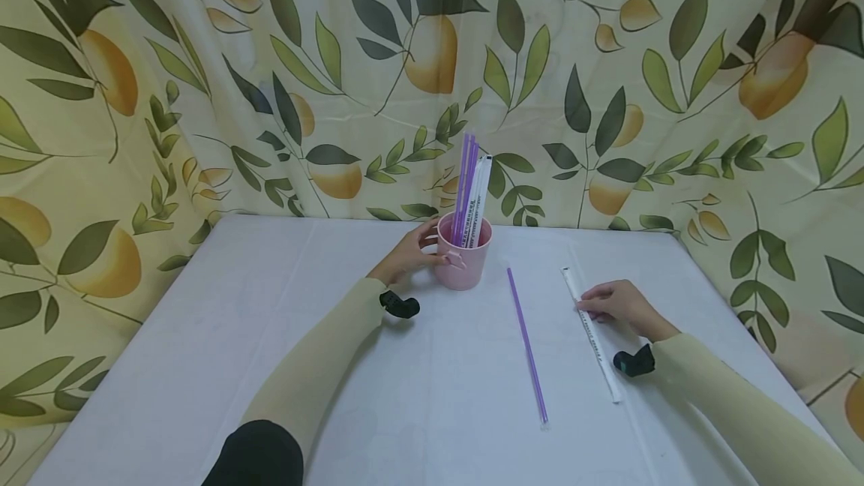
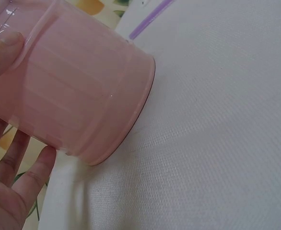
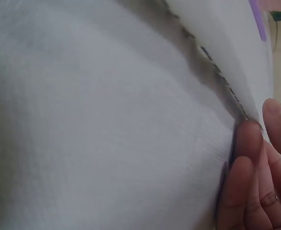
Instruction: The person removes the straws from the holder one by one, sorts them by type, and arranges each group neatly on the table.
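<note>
- White paper-wrapped straw [image 1: 591, 337]: right of the pink cup [image 1: 467, 274] and nearer the person, pinched between the right hand's [image 1: 626, 308] thumb and fingers.
- Pink cup: upright, gripped by the left hand [image 1: 408, 252], thumb and fingers on opposite sides.
- Loose purple straw [image 1: 527, 347]: right of the cup, between it and the white one.
- Purple straws [image 1: 464, 186] and white-wrapped straws [image 1: 478, 201]: standing inside the cup.
- White-covered table [image 1: 432, 411]: beneath the cup.
- Fruit-patterned curtain [image 1: 540, 118]: behind the cup.

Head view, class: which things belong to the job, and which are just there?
Job, apparently:
pink cup, gripped by left hand
white straw, pinched by right hand
straws in cup
loose purple straw, probably

Background:
patterned curtain
white table cover
</note>
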### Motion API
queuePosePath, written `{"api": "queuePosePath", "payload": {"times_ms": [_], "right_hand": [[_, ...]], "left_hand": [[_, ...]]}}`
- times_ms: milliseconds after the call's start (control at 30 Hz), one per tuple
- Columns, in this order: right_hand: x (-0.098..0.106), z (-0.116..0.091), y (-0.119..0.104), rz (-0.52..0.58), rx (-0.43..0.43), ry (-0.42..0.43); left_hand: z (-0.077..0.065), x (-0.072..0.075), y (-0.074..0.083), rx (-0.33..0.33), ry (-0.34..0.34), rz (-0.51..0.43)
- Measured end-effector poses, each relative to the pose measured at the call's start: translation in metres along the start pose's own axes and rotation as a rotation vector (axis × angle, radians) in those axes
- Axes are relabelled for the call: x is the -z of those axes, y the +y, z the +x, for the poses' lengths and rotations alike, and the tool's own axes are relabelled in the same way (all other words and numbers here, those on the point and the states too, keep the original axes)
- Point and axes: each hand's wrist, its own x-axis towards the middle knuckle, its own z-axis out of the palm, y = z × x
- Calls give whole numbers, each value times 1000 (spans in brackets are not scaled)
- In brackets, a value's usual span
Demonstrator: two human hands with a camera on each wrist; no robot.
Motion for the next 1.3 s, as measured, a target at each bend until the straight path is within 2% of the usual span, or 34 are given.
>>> {"api": "queuePosePath", "payload": {"times_ms": [100,467,567,733,833,1033,1100,1300], "right_hand": [[2,0,1,-18,13,-8],[16,-2,5,66,26,-57],[20,-2,3,84,77,-36],[24,-1,-2,196,206,27],[26,0,-11,299,294,58],[32,4,-34,423,441,82],[35,6,-43,433,465,85],[41,16,-72,416,463,107]], "left_hand": [[0,0,1,-7,2,-4],[0,0,0,-32,9,-3],[0,-1,0,-31,9,-3],[0,-1,1,-15,16,5],[0,-1,0,-11,21,14],[0,-1,-1,-3,29,18],[0,-1,0,-4,27,16],[1,-1,0,1,29,7]]}}
